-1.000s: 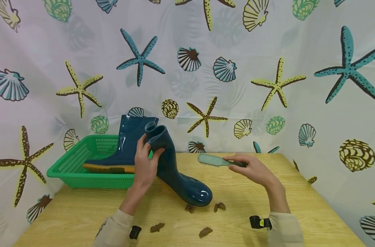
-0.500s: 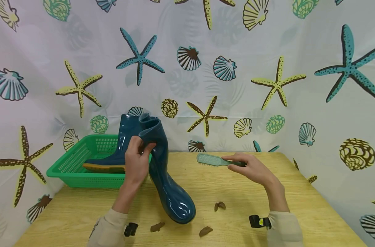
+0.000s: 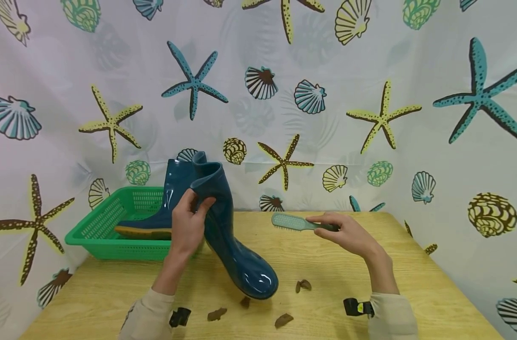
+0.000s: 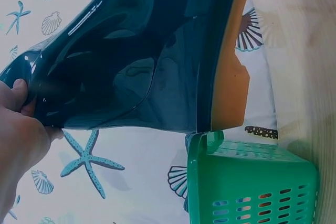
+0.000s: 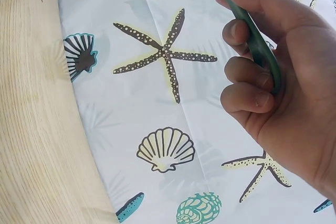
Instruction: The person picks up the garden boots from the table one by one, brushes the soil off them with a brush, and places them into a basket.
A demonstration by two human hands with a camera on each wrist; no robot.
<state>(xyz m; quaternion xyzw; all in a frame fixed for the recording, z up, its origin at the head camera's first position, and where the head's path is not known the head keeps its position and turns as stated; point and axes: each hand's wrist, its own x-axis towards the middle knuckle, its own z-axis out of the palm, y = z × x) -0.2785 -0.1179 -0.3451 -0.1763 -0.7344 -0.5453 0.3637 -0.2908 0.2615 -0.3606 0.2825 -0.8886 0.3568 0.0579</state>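
Note:
My left hand (image 3: 188,224) pinches the upper shaft of a glossy dark blue rubber boot (image 3: 237,255), folding its top inward. The boot tilts with its toe down to the right, over the table. Its orange-brown sole (image 4: 229,82) shows in the left wrist view, the heel close above the green basket's rim. Over the table's right half, my right hand (image 3: 348,233) grips the handle of a pale green scrubbing brush (image 3: 290,221), bristles facing down. In the right wrist view its dark green handle (image 5: 257,45) lies within curled fingers.
A green plastic basket (image 3: 126,249) at the back left holds a second blue boot (image 3: 172,198) with an orange-brown sole. Several brown clumps (image 3: 283,320) lie on the wooden table (image 3: 326,274) at the front. A shell-print curtain (image 3: 241,38) hangs behind.
The boot has swung left and toward me with my left hand, then its toe has shifted slightly back right and up. My right hand and the brush have stayed nearly still.

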